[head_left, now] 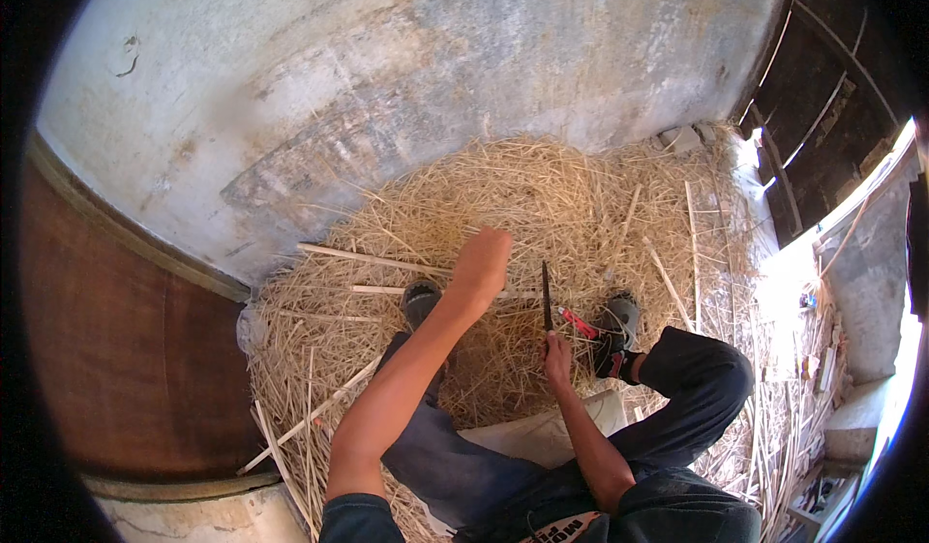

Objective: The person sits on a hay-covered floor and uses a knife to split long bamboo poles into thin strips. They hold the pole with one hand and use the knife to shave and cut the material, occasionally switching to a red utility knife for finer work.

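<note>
My right hand (557, 361) is closed round the handle of a knife (547, 296). Its long, narrow dark blade points away from me, upright in the view. Ahead and to the left, my left hand (483, 260) is curled into a fist over the straw. Whatever it may grip is hidden by the fingers. A pale strip (523, 294) shows between that hand and the blade; I cannot tell whether the hand touches it. By my right shoe (617, 322) lies a red tool-like object (578, 323), its kind unclear.
Straw-like shavings (542, 195) cover the floor around my feet. Long pale sticks (373, 257) lie at left, and others (670, 282) at right. A stained wall (406, 78) rises ahead, a brown panel (116, 349) stands left, and dark boards (832, 88) far right. A pale block (542, 437) is between my legs.
</note>
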A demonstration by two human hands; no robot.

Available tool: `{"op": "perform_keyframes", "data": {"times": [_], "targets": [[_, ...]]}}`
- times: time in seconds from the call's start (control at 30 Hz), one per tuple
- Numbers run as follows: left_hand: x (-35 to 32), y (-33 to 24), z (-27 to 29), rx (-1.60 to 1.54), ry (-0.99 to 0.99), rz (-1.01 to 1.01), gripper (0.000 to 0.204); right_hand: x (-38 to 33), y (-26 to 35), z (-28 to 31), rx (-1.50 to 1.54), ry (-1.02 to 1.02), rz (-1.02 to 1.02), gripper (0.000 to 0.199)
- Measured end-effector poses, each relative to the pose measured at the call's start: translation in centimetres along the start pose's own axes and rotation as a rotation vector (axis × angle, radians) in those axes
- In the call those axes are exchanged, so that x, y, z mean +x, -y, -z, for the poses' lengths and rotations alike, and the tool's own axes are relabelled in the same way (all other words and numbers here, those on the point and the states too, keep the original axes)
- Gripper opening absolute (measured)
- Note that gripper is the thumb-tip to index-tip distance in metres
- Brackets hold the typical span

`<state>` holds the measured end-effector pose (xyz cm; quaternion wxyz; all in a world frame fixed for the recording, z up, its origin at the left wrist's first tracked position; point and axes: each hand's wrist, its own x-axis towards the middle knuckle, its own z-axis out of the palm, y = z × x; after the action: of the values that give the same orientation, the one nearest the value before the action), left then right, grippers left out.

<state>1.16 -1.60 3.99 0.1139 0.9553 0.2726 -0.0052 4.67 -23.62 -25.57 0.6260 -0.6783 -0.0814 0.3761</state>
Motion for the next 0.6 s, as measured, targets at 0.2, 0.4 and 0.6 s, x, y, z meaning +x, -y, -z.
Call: {"op": "perform_keyframes", "data": {"times": [0.2,0.4,0.6], "targets": [[0.2,0.5,-1.2,-0.031,-0.094,-0.084,0.006,-0.3,0.7,-0.2,-0.018,-0.009,-0.032,0.045],[0.5,-1.0,-0.7,-0.033,-0.025,-0.044,0.011,0.9,-0.1,-0.1,-0.145,0.031,0.038,0.041],[0.1,1.2,-2.0,0.009,-0.084,-0.127,0.017,-0.6,5.8,-4.2,-0.102,0.137,0.165,0.040]]}}
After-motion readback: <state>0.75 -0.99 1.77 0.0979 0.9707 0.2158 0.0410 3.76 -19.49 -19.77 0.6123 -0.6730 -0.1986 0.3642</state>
